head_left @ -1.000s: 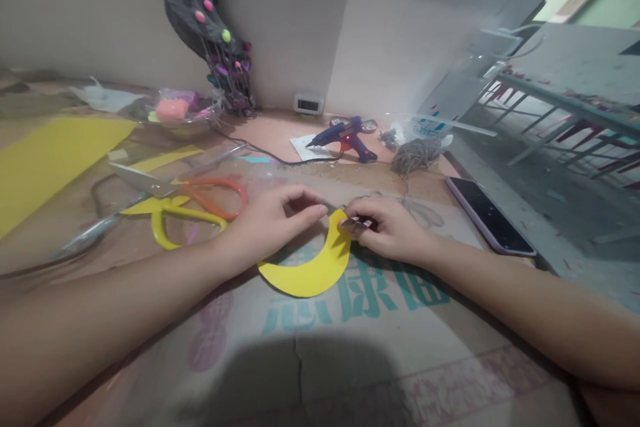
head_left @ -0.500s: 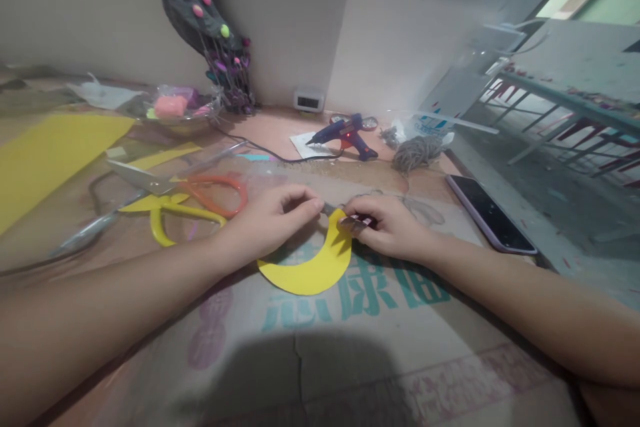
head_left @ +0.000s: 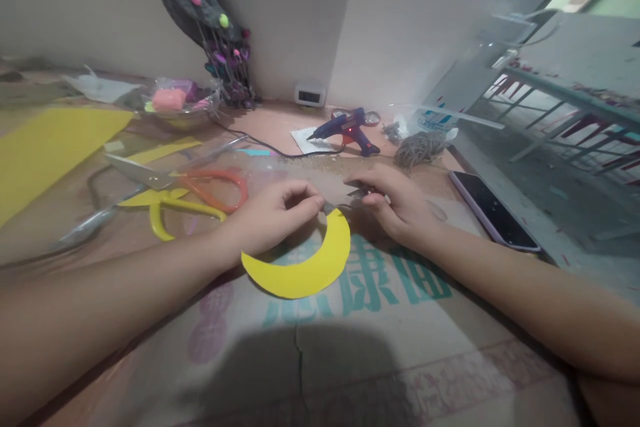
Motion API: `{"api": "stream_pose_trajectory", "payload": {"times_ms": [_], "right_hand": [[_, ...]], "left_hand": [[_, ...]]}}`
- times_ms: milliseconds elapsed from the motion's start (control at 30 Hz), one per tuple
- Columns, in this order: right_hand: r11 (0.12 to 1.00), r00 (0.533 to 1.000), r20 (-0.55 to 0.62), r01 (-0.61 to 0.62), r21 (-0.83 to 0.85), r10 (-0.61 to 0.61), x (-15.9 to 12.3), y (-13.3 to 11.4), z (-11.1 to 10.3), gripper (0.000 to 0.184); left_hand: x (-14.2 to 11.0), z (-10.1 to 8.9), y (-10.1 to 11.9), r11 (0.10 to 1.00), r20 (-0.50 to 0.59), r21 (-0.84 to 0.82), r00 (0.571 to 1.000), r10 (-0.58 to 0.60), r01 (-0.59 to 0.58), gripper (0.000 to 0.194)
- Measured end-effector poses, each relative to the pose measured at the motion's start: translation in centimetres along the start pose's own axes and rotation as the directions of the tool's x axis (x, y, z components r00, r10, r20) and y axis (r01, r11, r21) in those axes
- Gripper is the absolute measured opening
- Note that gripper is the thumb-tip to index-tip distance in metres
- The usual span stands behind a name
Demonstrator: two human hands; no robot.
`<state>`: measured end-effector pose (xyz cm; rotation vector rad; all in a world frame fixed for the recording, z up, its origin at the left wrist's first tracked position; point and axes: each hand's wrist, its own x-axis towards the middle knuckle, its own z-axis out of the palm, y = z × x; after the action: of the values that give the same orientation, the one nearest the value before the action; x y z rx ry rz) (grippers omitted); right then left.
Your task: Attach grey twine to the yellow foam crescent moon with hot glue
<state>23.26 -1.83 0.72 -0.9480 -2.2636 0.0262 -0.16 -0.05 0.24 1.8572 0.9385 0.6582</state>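
Note:
A yellow paper crescent (head_left: 310, 263) lies on a printed cardboard sheet (head_left: 350, 340). My left hand (head_left: 273, 217) is curled, its fingertips pinching a thin strand at the crescent's upper tip. My right hand (head_left: 397, 203) is just right of that tip, fingers pinched on a small dark piece whose nature I cannot make out. The two hands are a few centimetres apart, the strand running between them.
Orange scissors (head_left: 200, 183) and yellow scissors (head_left: 170, 213) lie to the left. A blue glue gun (head_left: 347, 130), a twine bundle (head_left: 420, 147) and a phone (head_left: 493, 210) lie behind and right. A yellow sheet (head_left: 45, 150) is far left. A dark beaded ornament (head_left: 205, 20) leans on the wall.
My right hand has lifted off the crescent's tip and moved up and right. The crescent has shifted a little left. My left hand stays pinched at the tip.

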Motion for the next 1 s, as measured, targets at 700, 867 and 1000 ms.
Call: {"api": "stream_pose_trajectory", "payload": {"times_ms": [700,867,1000], "right_hand": [[0.904,0.97,0.083,0.244,-0.352,-0.23,0.1,0.14,0.4,0.03],[0.889,0.968,0.089,0.252,-0.382,-0.237,0.11,0.09,0.42,0.029],[0.885,0.969,0.096,0.248,-0.395,-0.229,-0.03,0.14,0.4,0.027]], "left_hand": [[-0.12,0.11,0.19,0.998,0.022,0.054,1.0,0.014,-0.015,0.023],[-0.12,0.07,0.36,0.997,0.024,0.071,1.0,0.009,-0.011,0.022],[-0.07,0.02,0.38,0.997,0.032,0.077,0.999,0.002,-0.005,0.021]]}}
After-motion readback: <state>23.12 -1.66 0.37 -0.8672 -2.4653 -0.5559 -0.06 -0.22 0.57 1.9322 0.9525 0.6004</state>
